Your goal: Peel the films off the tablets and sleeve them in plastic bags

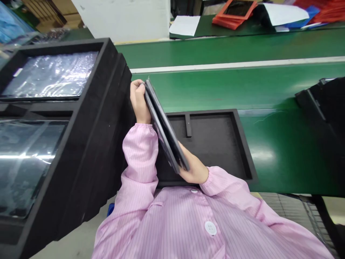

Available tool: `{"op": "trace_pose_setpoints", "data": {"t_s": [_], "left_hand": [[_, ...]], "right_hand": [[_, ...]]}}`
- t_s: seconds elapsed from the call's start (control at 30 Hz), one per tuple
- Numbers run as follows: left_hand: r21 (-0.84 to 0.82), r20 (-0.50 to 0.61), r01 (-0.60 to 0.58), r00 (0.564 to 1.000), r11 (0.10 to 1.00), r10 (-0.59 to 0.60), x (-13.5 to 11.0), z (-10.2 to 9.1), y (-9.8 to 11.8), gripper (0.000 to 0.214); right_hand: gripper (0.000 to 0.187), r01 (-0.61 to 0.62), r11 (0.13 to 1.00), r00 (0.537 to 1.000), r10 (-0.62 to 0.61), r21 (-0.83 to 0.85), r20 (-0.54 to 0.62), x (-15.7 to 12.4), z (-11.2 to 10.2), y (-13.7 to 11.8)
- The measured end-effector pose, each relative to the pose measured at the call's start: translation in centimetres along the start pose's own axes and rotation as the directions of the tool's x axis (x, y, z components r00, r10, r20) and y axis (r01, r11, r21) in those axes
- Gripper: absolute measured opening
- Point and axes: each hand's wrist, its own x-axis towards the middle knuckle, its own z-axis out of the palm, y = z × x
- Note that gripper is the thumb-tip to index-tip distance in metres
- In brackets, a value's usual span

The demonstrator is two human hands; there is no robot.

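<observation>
I hold a thin dark flat tablet-like device (164, 126) on edge, tilted, above an empty black foam tray (242, 144). My left hand (138, 100) is closed on the device's far upper end, fingers curled over the edge. My right hand (194, 169) grips the near lower end from beneath, mostly hidden behind the device. Both sleeves are pink striped.
A stack of black foam trays (88, 144) stands at my left, its top tray holding devices wrapped in shiny film (54, 73). A green conveyor belt (242, 82) runs across behind. Another black tray (326, 104) sits at the right. Orange trays (234, 14) and papers lie far back.
</observation>
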Motion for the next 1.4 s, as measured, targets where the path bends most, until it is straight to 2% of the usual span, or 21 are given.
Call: {"op": "trace_pose_setpoints", "data": {"t_s": [0.1,0.3,0.47,0.7,0.83,1.2,1.4], "left_hand": [[-0.044,0.017,-0.034,0.999,0.998,0.035,-0.1,0.2,-0.1,0.036],[0.094,0.047,-0.052,0.998,0.994,0.048,0.3,-0.5,-1.2,0.053],[0.089,0.056,-0.056,0.997,0.994,0.051,0.4,-0.7,-1.4,0.05],[0.101,0.048,-0.06,0.997,0.993,0.056,0.1,-0.5,-0.9,0.045],[0.096,0.061,-0.057,0.997,0.994,0.051,-0.1,-0.4,-0.4,0.043],[0.104,0.089,-0.065,0.994,0.992,0.056,-1.0,0.3,1.0,0.058],[0.055,0.106,-0.089,0.991,0.995,0.083,-1.4,0.6,1.6,0.051]], "right_hand": [[0.097,0.014,0.999,0.997,-0.017,0.039,0.07,0.1,0.2,-0.3],[0.103,-0.009,1.0,1.0,0.008,0.015,0.018,-0.6,0.8,0.6],[0.102,-0.059,0.998,0.997,0.061,-0.038,0.037,-0.8,0.8,0.7],[0.105,-0.022,0.999,0.999,0.022,-0.033,0.024,-1.0,0.9,0.8],[0.1,-0.002,1.0,1.0,0.002,0.001,0.004,-1.1,0.9,0.8],[0.094,-0.022,1.0,0.999,0.022,0.005,-0.037,-1.1,0.5,0.4],[0.092,0.011,1.0,0.998,-0.01,0.002,-0.055,-1.0,0.4,0.2]]}}
